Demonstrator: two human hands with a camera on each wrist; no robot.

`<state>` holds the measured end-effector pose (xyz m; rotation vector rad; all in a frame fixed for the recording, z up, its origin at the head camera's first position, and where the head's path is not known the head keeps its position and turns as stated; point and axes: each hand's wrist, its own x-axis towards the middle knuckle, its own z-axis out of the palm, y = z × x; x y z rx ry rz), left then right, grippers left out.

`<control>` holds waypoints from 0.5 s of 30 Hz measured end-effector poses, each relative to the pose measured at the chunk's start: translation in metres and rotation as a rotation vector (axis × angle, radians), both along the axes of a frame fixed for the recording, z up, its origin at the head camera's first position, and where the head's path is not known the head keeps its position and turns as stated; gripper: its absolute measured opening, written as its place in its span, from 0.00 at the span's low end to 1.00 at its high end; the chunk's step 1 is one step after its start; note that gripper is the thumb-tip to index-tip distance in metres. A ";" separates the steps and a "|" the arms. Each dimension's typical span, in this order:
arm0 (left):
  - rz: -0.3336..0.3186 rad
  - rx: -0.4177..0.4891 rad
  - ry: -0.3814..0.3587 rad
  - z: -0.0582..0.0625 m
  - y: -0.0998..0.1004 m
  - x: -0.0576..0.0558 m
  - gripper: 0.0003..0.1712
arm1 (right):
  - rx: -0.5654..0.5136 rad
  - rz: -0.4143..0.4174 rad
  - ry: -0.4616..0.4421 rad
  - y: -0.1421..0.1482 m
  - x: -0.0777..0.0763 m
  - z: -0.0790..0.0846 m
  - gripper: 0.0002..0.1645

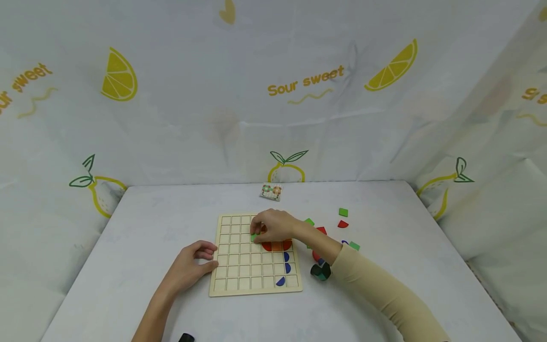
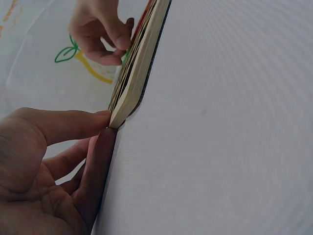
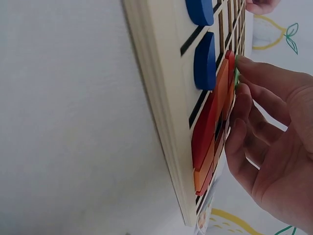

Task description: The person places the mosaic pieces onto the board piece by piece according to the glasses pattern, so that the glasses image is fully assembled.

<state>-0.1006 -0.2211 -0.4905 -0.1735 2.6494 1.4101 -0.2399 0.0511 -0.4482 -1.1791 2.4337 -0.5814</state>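
A pale wooden grid board [image 1: 238, 271] lies on the table. My right hand [image 1: 277, 225] reaches over it and pinches a small green square tile [image 1: 254, 237] at a cell near the middle of the upper rows. Beneath that hand are red rounded pieces [image 1: 287, 245] and an orange square [image 1: 277, 246], partly hidden. Blue half-circle pieces [image 1: 288, 268] sit in cells along the board's right side. At the left edge, my left hand [image 1: 188, 267] touches the board with its thumb and fingertips; the left wrist view shows the thumb tip [image 2: 103, 117] against the corner.
Loose green tiles [image 1: 344, 212] and red pieces [image 1: 343, 224] lie scattered right of the board, partly behind the right forearm. Dark cylinder-like objects [image 1: 320, 271] stand beside that sleeve. A small pattern card [image 1: 271, 191] lies behind the board, near the white cloth backdrop [image 1: 192, 142].
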 end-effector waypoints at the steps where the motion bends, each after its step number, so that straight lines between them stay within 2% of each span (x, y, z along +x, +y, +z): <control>1: -0.001 0.001 0.001 0.000 0.000 0.000 0.22 | -0.001 0.001 0.002 0.000 0.000 0.000 0.07; 9: 0.001 0.013 0.005 0.000 -0.001 -0.001 0.22 | -0.061 -0.020 -0.028 0.009 0.000 0.004 0.07; 15: 0.002 0.015 0.001 -0.001 -0.001 0.000 0.22 | -0.118 -0.054 -0.067 0.027 -0.008 0.009 0.08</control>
